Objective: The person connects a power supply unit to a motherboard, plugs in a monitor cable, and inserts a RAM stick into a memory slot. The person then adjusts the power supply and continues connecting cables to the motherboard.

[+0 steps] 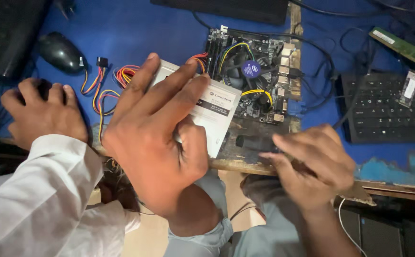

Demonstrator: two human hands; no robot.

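Your left hand (157, 138) lies nearest, spread flat on the grey power supply (212, 112), fingers (136, 81) open across its top and thumb pressed along its near side. The supply sits on the blue bench (169, 33), just left of the motherboard (252, 71), with its coloured wires (110, 81) fanning out to the left. Your right hand (312, 162) is at the bench's worn front edge, fingers curled around a dark handle (255, 143); it is blurred, so you cannot tell what tool it is. At far left, another person's hand (43, 112) in a white sleeve (41, 200) rests closed on the bench, near a black mouse (61, 51). A black keyboard (388, 107) lies to the right, with a green memory stick (402, 47) beyond it.
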